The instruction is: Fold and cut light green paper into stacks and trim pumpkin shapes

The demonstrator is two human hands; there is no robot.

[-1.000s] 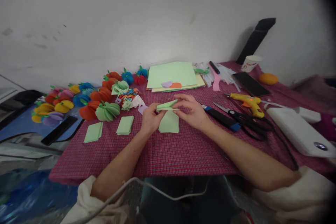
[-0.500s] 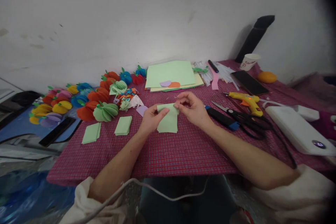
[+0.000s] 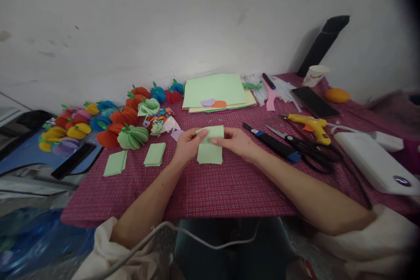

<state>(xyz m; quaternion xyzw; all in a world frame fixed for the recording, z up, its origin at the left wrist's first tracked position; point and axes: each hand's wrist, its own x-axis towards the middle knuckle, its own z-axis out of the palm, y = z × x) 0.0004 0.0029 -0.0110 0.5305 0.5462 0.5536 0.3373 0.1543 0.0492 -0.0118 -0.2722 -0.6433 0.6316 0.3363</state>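
A light green paper piece [image 3: 215, 132] is held level between my two hands at mid-table. My left hand [image 3: 189, 143] pinches its left end, thumb on top. On the opposite end, my right hand [image 3: 236, 142] grips the same piece with its thumb across the front. Just below it, a small stack of green paper [image 3: 210, 154] lies on the checked cloth. Left of my hands rest two more green paper stacks, the nearer one [image 3: 155, 154] beside my left forearm and the other [image 3: 115, 163] farther left.
Paper pumpkins [image 3: 133, 136] and paper scraps [image 3: 160, 118] crowd the left. Large green sheets [image 3: 216, 89] lie at the back. On the right are a utility knife [image 3: 277, 145], scissors [image 3: 308, 148], a yellow glue gun [image 3: 310, 126], a phone [image 3: 315, 101], a paper cup [image 3: 315, 75] and a white power bank [image 3: 376, 162].
My right hand has moved from the paper's upper right corner to a firmer hold on its right side, thumb now in front. The view has shifted slightly.
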